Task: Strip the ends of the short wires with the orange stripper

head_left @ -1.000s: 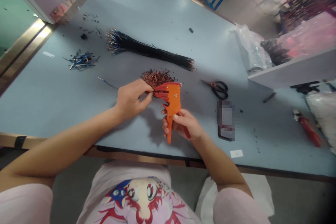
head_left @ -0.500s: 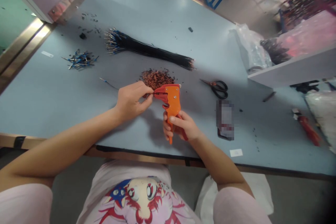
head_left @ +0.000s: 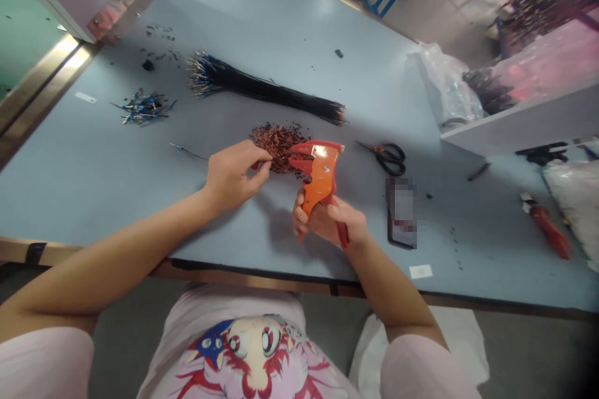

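Pinching a thin black wire with a blue-and-silver tip point(head_left: 182, 148) between thumb and forefinger, my left hand point(head_left: 236, 171) rests just left of a loose heap of copper-coloured and black scraps point(head_left: 274, 135). If that pinch slackens, the wire could slide and its near end get lost among the scraps. My right hand point(head_left: 344, 221) is wrapped round an orange-and-red plier-shaped stripping tool point(head_left: 322, 165), whose red jaws stand parted, near my left fingertips but not touching them. A squeeze with those fingertips too close might nip skin; a wire fed in askew could be nicked.

My left hand hides the wire's middle, and its near end is too small to make out. The tool covers part of my right palm. Farther right, a dark rectangular device point(head_left: 401, 243) is mostly pixelated.
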Tool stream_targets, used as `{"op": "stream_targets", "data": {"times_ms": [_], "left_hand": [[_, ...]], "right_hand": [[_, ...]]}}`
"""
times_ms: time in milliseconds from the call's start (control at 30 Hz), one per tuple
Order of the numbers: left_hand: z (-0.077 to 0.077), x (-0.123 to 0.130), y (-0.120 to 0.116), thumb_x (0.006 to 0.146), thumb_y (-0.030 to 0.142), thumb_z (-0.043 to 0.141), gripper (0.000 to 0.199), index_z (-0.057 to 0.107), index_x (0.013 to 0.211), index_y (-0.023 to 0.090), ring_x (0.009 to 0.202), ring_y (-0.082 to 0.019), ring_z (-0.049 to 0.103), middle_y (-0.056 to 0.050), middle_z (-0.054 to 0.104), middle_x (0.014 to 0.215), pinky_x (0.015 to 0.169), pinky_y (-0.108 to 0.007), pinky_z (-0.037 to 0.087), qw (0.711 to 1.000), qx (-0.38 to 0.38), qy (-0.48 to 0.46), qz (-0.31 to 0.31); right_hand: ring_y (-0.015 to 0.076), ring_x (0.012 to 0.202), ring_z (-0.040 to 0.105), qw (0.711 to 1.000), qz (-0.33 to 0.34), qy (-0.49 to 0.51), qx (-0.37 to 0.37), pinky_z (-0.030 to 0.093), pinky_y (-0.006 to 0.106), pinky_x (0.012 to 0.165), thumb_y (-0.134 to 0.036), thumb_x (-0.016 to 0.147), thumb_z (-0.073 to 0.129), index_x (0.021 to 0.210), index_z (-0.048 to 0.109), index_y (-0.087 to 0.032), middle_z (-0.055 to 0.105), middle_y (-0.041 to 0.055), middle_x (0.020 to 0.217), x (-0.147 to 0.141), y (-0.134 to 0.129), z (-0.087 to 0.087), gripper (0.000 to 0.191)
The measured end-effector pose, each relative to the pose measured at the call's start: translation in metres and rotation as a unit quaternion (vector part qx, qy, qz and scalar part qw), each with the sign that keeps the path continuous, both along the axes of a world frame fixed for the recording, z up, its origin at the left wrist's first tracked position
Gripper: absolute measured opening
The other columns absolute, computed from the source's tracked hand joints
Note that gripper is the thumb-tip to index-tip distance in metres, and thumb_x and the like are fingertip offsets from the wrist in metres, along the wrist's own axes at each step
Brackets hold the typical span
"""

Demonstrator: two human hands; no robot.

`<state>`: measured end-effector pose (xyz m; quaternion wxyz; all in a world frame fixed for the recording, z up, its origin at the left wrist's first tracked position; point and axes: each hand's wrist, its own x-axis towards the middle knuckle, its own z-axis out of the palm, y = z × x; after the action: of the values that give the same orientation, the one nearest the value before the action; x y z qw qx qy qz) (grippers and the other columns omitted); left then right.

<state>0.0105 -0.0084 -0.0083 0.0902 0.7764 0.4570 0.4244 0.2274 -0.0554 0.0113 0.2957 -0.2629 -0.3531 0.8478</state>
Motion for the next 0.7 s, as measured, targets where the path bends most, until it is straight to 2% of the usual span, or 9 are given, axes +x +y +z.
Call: {"op": "stream_targets", "data": {"times_ms": [167, 500, 700], "left_hand": [[-0.0006, -0.0008, 0.0007, 0.079, 0.019, 0.053, 0.007, 0.060, 0.077, 0.018, 0.060, -0.011, 0.052, 0.000, 0.060, 0.068, 0.060, -0.025, 0.040, 1.000, -0.001, -0.013, -0.003], [0.0014, 0.0002, -0.0009, 0.079, 0.020, 0.052, 0.008, 0.059, 0.074, 0.019, 0.061, -0.011, 0.051, 0.000, 0.059, 0.067, 0.061, -0.026, 0.040, 1.000, 0.003, 0.001, -0.006], [0.0003, -0.0003, -0.0007, 0.079, 0.020, 0.051, 0.009, 0.058, 0.074, 0.019, 0.060, -0.011, 0.050, 0.001, 0.058, 0.066, 0.061, -0.026, 0.039, 1.000, 0.005, -0.006, -0.009]], "right_hand": [[0.0161, 0.067, 0.053, 1.000, -0.019, -0.002, 0.003, 0.048, 0.034, 0.060, -0.040, 0.072, 0.063, 0.101, 0.047, -0.017, 0.051, 0.0019, 0.078, 0.0038, 0.0025, 0.0041, 0.040], [0.0177, 0.070, 0.055, 1.000, -0.009, -0.010, -0.013, 0.049, 0.037, 0.064, -0.035, 0.072, 0.063, 0.104, 0.048, -0.016, 0.054, 0.0029, 0.081, 0.0042, 0.0017, -0.0044, 0.040], [0.0179, 0.073, 0.057, 0.996, -0.024, -0.009, -0.086, 0.049, 0.041, 0.073, -0.035, 0.072, 0.060, 0.108, 0.050, -0.014, 0.057, 0.0057, 0.087, 0.0068, 0.0022, 0.0024, 0.043]]}}
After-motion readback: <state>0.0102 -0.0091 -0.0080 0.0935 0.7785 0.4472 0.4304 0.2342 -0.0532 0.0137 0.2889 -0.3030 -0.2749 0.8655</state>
